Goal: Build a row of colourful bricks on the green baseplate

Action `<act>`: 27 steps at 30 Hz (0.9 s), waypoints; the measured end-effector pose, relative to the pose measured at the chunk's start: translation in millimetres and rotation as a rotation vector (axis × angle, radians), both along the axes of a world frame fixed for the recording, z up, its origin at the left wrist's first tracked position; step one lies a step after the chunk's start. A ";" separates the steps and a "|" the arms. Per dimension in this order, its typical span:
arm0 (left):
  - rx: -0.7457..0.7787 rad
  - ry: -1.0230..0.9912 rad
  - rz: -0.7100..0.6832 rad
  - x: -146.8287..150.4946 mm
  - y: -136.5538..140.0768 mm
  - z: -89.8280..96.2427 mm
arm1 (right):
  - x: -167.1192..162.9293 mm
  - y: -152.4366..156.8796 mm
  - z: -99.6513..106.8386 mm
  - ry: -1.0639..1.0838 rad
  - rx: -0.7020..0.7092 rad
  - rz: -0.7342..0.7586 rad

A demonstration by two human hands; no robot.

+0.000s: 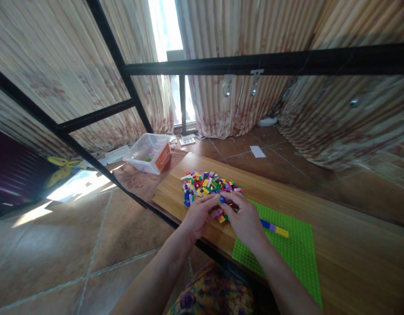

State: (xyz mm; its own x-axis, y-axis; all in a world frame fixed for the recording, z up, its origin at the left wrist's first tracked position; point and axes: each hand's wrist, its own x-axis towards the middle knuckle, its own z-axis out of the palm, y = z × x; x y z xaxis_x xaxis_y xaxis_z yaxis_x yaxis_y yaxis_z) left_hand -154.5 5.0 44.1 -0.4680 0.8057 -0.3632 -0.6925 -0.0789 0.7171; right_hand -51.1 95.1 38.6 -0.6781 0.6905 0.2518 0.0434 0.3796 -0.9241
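Note:
Both hands meet over the near edge of a loose pile of small toy bricks (202, 183) in many colours. My right hand (246, 216) pinches a small blue brick (222, 200) between thumb and fingers. Against it, my left hand (200, 212) is closed at the fingertips; what it grips there is too small to make out. Under and to the right of my right hand lies a green studded baseplate (297, 258). A row of blue, purple and yellow bricks (274, 228) sits on the plate, its left end hidden by my right hand.
The wooden bench top (353, 245) runs to the right. A clear plastic box (146, 155) with an orange label stands beyond its left end. Black metal bars (202, 66) cross in front of curtains. Papers (257, 152) lie on the tiled floor.

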 end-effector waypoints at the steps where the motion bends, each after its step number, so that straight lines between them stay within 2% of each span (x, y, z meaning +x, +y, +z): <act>1: -0.006 -0.019 0.013 1.3 0.8 0.5 | 1.2 -1.4 0.3 -0.002 0.017 -0.005; 8: -0.031 -0.081 0.112 13.0 5.8 -1.1 | 4.7 -17.4 -13.7 0.093 0.079 -0.195; 10: -0.025 -0.110 0.121 13.8 6.1 -0.6 | 3.7 -18.1 -18.2 0.125 0.035 -0.221; 12: -0.031 -0.156 0.127 13.3 6.5 1.4 | 2.2 -15.9 -20.5 0.179 -0.136 -0.232; 16: -0.072 -0.286 0.161 11.2 7.1 6.5 | 3.8 -8.1 -17.7 0.394 -0.687 -0.239; 18: -0.067 -0.322 0.145 11.0 6.4 7.6 | 8.4 -6.1 -14.8 0.458 -0.893 -0.197; 20: -0.060 -0.311 0.117 12.2 4.7 7.3 | 13.6 -6.9 -13.1 0.471 -1.015 -0.158; 23: -0.025 -0.190 0.101 19.4 1.3 5.1 | 17.6 -14.6 -14.6 0.438 -1.094 -0.185; 25: 0.018 -0.035 0.103 28.6 -1.3 3.1 | 16.9 -22.9 -18.2 0.408 -1.147 -0.214; 27: 0.015 0.209 0.094 40.9 -4.7 0.6 | 15.1 -32.2 -23.4 0.408 -1.241 -0.208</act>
State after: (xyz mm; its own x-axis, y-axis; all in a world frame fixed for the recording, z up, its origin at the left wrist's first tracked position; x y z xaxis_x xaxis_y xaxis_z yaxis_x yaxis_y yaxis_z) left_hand -113.6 0.4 44.7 -0.6053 0.7594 -0.2385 -0.5178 -0.1480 0.8426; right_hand -36.0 62.9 15.2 -0.5588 0.6904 -0.4595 -0.3647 -0.7022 -0.6115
